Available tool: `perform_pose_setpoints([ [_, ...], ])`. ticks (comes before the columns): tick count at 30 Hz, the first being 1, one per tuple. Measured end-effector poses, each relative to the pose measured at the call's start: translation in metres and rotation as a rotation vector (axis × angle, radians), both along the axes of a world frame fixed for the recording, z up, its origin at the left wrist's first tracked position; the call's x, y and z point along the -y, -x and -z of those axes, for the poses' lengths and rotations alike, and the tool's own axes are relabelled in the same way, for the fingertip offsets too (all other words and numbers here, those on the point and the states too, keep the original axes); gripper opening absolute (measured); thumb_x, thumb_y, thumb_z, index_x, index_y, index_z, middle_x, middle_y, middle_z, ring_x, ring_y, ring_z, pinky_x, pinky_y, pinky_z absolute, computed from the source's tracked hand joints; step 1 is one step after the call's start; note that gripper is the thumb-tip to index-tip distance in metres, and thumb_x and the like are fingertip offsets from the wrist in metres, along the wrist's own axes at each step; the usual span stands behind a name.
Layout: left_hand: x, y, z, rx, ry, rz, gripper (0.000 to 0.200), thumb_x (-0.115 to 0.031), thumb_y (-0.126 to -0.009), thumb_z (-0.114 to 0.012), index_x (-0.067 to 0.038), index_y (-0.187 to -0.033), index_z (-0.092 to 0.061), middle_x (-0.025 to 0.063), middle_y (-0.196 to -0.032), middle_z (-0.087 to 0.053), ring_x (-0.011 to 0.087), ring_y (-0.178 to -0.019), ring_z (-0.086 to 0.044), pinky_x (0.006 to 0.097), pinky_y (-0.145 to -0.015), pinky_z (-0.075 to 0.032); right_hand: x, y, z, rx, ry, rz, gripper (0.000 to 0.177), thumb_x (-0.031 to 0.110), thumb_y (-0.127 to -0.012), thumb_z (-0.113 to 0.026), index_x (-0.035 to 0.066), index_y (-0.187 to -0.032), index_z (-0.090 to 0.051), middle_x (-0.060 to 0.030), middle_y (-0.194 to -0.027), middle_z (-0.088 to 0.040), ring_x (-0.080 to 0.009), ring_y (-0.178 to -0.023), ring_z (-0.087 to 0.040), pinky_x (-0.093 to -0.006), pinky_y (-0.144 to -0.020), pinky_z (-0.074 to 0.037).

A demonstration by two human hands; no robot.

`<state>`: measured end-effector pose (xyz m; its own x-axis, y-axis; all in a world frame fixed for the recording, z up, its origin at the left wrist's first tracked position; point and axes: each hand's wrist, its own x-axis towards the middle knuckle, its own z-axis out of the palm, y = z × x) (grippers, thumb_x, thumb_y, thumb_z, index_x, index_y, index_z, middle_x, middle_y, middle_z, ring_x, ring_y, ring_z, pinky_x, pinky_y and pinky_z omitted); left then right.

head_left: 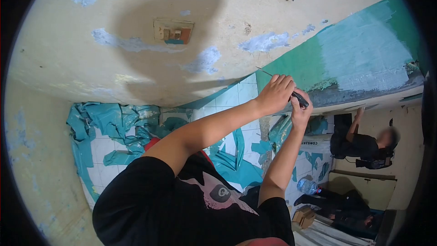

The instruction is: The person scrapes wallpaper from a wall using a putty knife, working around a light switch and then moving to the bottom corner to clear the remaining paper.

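My left hand and my right hand meet in front of the corner where a cream wall joins a green-painted wall. Together they hold a thin tool with a dark handle. My right hand grips the handle. My left hand is closed over the shaft just ahead of it. The thin metal tip sticks out to the upper left, close to the wall corner. My black T-shirt fills the lower part of the view.
A small uncovered switch box sits in the cream wall. Crumpled teal sheeting lies over white floor tiles. Another person in black reaches at a wall on the right. A water bottle and cardboard box lie nearby.
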<state>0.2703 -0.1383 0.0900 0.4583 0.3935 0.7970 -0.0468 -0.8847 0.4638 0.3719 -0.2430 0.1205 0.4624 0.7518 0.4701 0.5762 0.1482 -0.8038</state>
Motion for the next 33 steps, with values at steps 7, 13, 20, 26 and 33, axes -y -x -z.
perform_pose_setpoints([
  [7, -0.016, 0.005, 0.023, -0.068, 0.167, -0.001, 0.027, -0.003, -0.071, -0.060, 0.003, -0.096, -0.053, 0.0152, -0.099, -0.051, 0.0312, -0.097, -0.048, 0.0423, -0.083, -0.035, -0.031, 0.004, 0.013, -0.032, 0.130, -0.018, 0.023, 0.008, -0.079, -0.071, -0.001, -0.099, -0.068, -0.0061, -0.089, -0.069, -0.0100, -0.078, -0.060, -0.0244, -0.073, -0.049],
  [13, -0.013, 0.023, 0.029, 0.004, 0.131, 0.077, 0.027, -0.004, -0.070, -0.059, 0.003, -0.096, -0.052, 0.0178, -0.101, -0.050, 0.0338, -0.098, -0.049, 0.0433, -0.084, -0.036, -0.019, 0.024, -0.003, 0.142, 0.180, -0.076, 0.023, 0.010, -0.078, -0.073, -0.001, -0.098, -0.069, -0.0101, -0.085, -0.070, -0.0117, -0.078, -0.063, -0.0263, -0.073, -0.051],
  [20, -0.018, 0.026, 0.048, -0.019, 0.211, 0.181, 0.033, -0.003, -0.072, -0.061, 0.003, -0.103, -0.049, 0.0187, -0.108, -0.050, 0.0354, -0.103, -0.048, 0.0443, -0.091, -0.034, -0.023, 0.029, 0.016, 0.132, 0.175, -0.025, 0.023, 0.009, -0.078, -0.073, -0.002, -0.098, -0.069, -0.0107, -0.086, -0.071, -0.0134, -0.077, -0.065, -0.0274, -0.073, -0.051],
  [26, -0.019, 0.082, 0.096, -0.139, 0.148, 0.151, 0.041, -0.011, -0.073, -0.066, -0.003, -0.110, -0.050, 0.0165, -0.108, -0.050, 0.0349, -0.104, -0.047, 0.0449, -0.093, -0.032, 0.017, 0.034, 0.067, -0.018, 0.292, -0.050, 0.019, 0.014, -0.083, -0.071, -0.002, -0.092, -0.069, -0.0086, -0.083, -0.070, -0.0137, -0.076, -0.064, -0.0278, -0.071, -0.050],
  [33, -0.042, 0.048, 0.142, -0.163, 0.918, -0.055, 0.040, -0.036, -0.085, -0.065, 0.000, -0.103, -0.060, 0.0165, -0.094, -0.063, 0.0254, -0.083, -0.061, 0.0360, -0.074, -0.048, 0.074, 0.056, 0.133, -0.334, 0.365, 0.074, 0.020, 0.016, -0.089, -0.066, -0.001, -0.081, -0.069, -0.0047, -0.076, -0.066, -0.0114, -0.071, -0.059, -0.0276, -0.067, -0.046],
])
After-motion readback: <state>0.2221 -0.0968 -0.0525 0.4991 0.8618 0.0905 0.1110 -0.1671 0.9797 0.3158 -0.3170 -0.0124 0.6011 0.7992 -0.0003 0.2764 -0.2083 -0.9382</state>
